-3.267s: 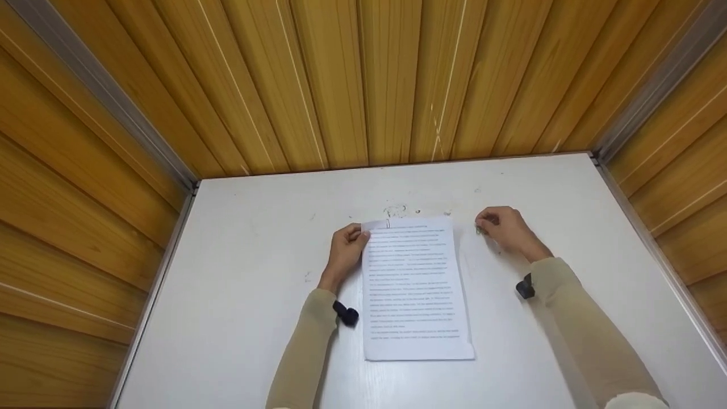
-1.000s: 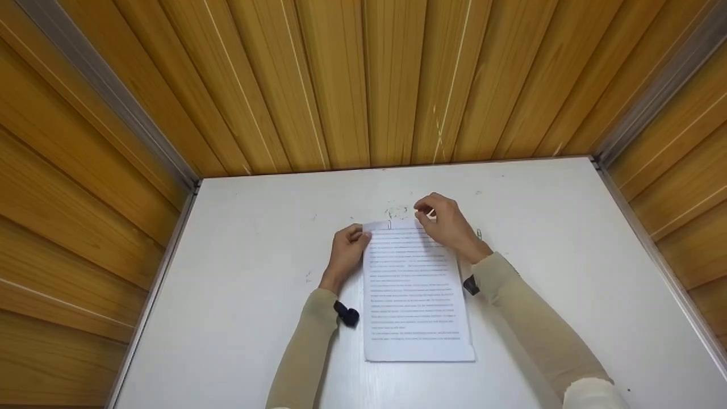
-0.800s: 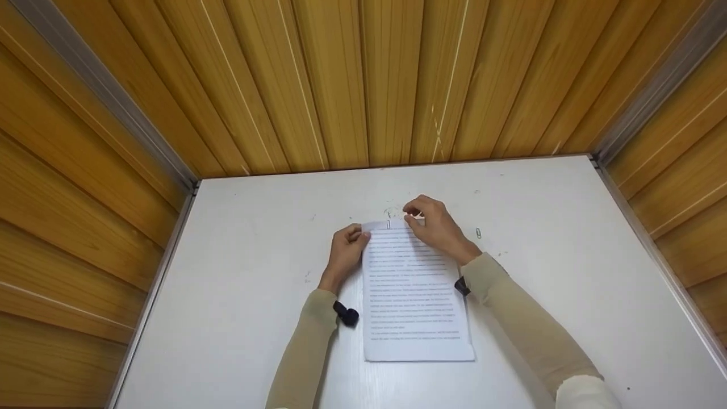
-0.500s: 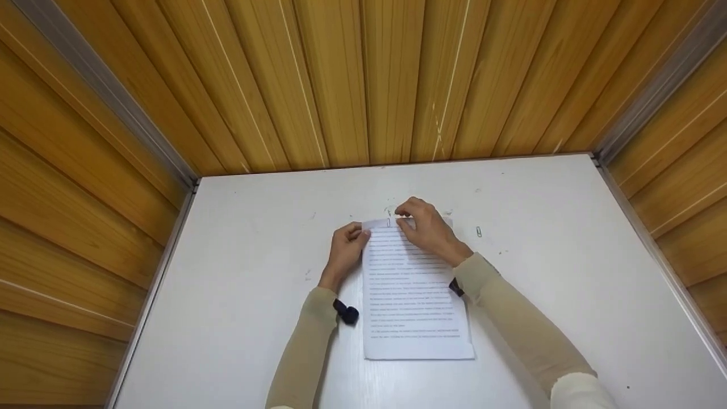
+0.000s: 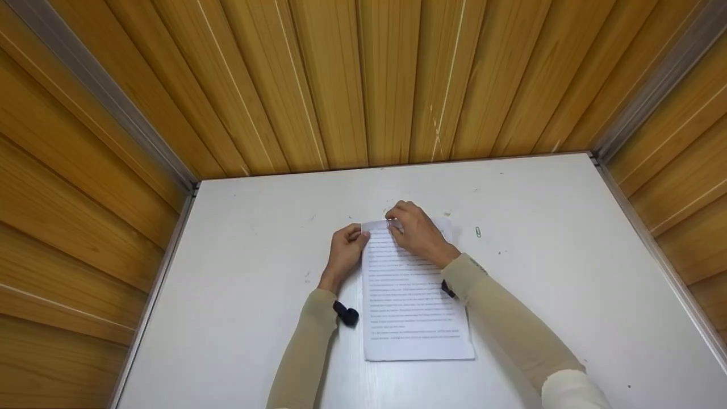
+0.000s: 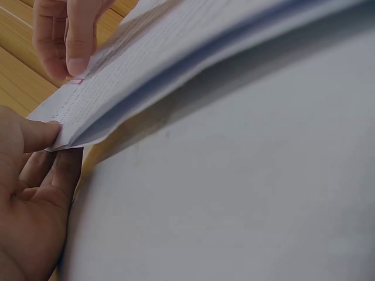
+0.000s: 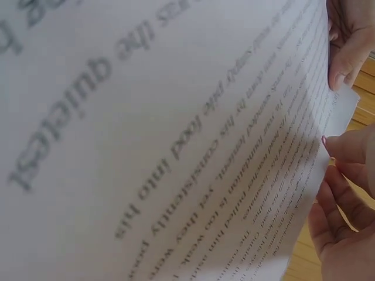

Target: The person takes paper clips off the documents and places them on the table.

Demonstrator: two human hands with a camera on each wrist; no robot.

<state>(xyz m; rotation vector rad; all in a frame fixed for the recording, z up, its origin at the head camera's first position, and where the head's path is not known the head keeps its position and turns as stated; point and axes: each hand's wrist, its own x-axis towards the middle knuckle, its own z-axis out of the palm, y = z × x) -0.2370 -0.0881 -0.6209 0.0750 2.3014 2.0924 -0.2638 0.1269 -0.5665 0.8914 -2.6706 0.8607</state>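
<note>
A stack of printed paper sheets [image 5: 417, 307] lies lengthwise in front of me, its top end lifted in the left wrist view. My left hand [image 5: 346, 250] pinches the top left corner, thumb on the print and fingers underneath. At the top edge my right hand [image 5: 417, 233] pinches a pink paper clip [image 6: 76, 81] that sits on the sheets. Only a bit of the pink clip [image 7: 324, 140] peeks out by the thumb in the right wrist view. A green paper clip [image 5: 478, 232] lies on the table, right of the stack.
The white table [image 5: 255, 318] has small dark marks near its far side. Wood-patterned panels [image 5: 341, 85] rise behind it and along both sides, with grey metal strips at the corners.
My right hand has left the green paper clip on the table and moved left across the stack's top to the pink clip. The left hand has stayed at the corner.
</note>
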